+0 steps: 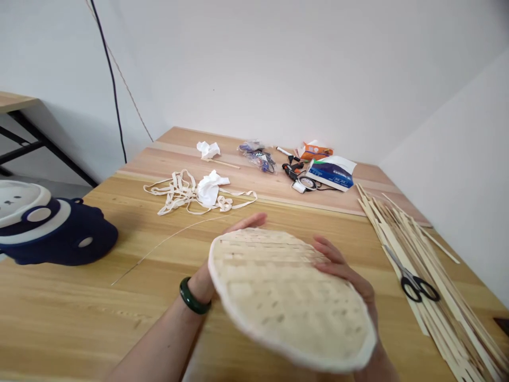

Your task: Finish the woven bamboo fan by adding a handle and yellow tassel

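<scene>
I hold a round woven bamboo tray (286, 297) with a pale rim, tilted above the wooden table (79, 307). My left hand (222, 249), with a green bangle on its wrist, grips the tray's left edge, fingers reaching behind it. Over at the right edge, my right hand (345, 273) holds the tray with fingers curled over the rim. Much of both hands is hidden behind the tray.
A bundle of bamboo strips (421, 265) lies at the right with black scissors (415, 281) on it. Loose pale strips and crumpled tissue (199, 193) lie ahead. A blue and white bag (51, 225) sits at left. A glue gun, packets and small items (314, 170) lie further back.
</scene>
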A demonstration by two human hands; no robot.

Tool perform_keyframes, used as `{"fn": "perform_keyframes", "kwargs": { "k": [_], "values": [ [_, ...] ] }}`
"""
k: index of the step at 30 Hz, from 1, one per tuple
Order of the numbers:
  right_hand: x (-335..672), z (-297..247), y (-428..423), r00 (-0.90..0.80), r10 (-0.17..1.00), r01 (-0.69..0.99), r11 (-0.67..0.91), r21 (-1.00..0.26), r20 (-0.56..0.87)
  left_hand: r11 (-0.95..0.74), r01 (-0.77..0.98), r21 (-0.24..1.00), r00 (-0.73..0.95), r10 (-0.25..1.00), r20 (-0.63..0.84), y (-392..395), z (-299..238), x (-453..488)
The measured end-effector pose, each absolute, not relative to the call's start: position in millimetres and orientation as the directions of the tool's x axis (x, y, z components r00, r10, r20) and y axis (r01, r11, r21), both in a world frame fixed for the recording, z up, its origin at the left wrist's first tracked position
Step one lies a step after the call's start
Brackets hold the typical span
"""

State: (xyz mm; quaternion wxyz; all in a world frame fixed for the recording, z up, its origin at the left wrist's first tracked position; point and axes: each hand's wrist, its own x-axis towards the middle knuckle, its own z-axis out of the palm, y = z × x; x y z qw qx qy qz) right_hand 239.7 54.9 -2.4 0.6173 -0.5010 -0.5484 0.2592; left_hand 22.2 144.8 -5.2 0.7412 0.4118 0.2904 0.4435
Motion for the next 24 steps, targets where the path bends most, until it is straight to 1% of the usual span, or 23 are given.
{"fn": "perform_keyframes", "kwargs": {
  "k": [2,4,7,9,10,11,13,15,16,21,23,24],
  "values": [
    [236,0,50,0.169,0.835,0.351,0.445,-0.824,0.523,0.242,-0.486,0.84,0.438,0.899,-0.006,141,0,17],
    [234,0,47,0.125,0.832,0.403,0.455,-0.794,0.541,0.278,-0.531,0.801,0.471,0.882,0.006,138,4,14],
    [234,-5,45,0.095,0.826,0.445,0.464,-0.766,0.555,0.351,-0.561,0.75,0.508,0.861,-0.023,134,8,16],
    [237,-9,44,0.068,0.801,0.491,0.492,-0.719,0.595,0.371,-0.581,0.724,0.488,0.871,-0.055,135,9,18],
    [239,-10,43,0.048,0.788,0.517,0.507,-0.69,0.614,0.409,-0.586,0.699,0.496,0.864,-0.089,136,9,18],
    [241,-11,42,0.026,0.777,0.543,0.517,-0.662,0.629,0.477,-0.581,0.659,0.531,0.836,-0.136,139,8,18],
    [245,-13,40,-0.002,0.767,0.593,0.517,-0.617,0.641,0.652,-0.526,0.546,0.658,0.719,-0.224,146,5,16],
    [249,-14,39,-0.021,0.766,0.637,0.506,-0.581,0.643,0.754,-0.464,0.465,0.748,0.615,-0.25,153,0,13],
    [250,-15,38,-0.036,0.765,0.653,0.505,-0.564,0.643,0.765,-0.45,0.462,0.764,0.597,-0.244,156,-2,11],
    [255,-20,35,-0.139,0.746,0.712,0.532,-0.459,0.651,0.717,-0.437,0.543,0.773,0.608,-0.181,159,-6,5],
    [264,-24,34,-0.131,0.755,0.777,0.481,-0.406,0.643,0.712,-0.425,0.559,0.778,0.603,-0.176,160,-7,6],
    [273,-26,34,-0.094,0.766,0.822,0.421,-0.385,0.636,0.713,-0.416,0.565,0.778,0.6,-0.185,160,-7,6]
  ]
}}
